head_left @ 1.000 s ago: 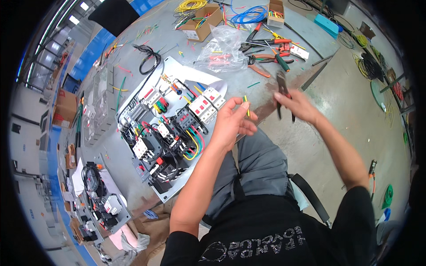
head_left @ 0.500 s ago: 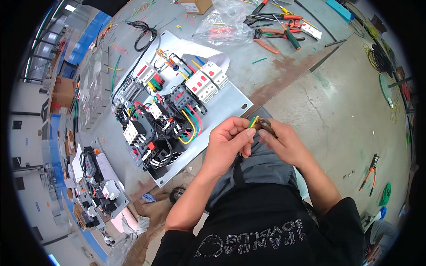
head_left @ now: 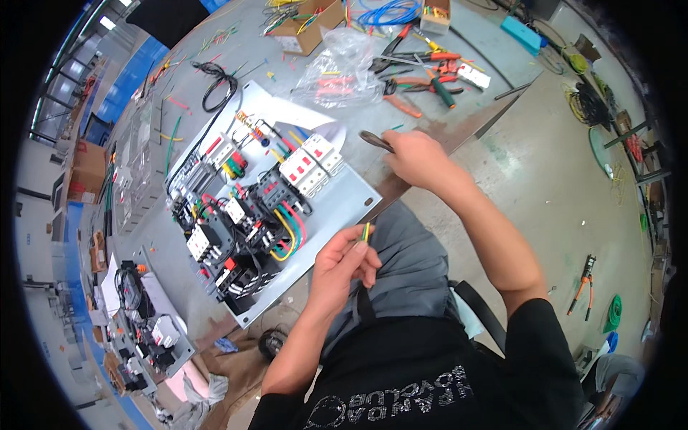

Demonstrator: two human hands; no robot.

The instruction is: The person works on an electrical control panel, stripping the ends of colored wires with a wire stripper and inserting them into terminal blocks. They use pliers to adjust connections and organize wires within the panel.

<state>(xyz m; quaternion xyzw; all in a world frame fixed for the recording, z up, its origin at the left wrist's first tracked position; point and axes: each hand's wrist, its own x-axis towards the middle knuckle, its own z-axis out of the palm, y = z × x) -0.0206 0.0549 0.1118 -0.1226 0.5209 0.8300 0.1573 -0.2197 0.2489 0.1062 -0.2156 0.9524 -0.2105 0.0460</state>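
Head view: the left hand (head_left: 342, 265) has its grip pinching a short yellow-green wire (head_left: 367, 233) upright between thumb and fingertips, above the grey trousers (head_left: 408, 251). The right hand (head_left: 419, 159), its grip wrapped around dark pliers (head_left: 375, 141), hovers over the edge of the counter (head_left: 159, 251). Left of both hands, a metal mounting plate (head_left: 349, 199) carries white circuit breakers (head_left: 311, 166) and wired black contactors. Beyond the right hand lie a green-handled screwdriver (head_left: 442, 94) and a clear plastic bag (head_left: 342, 68).
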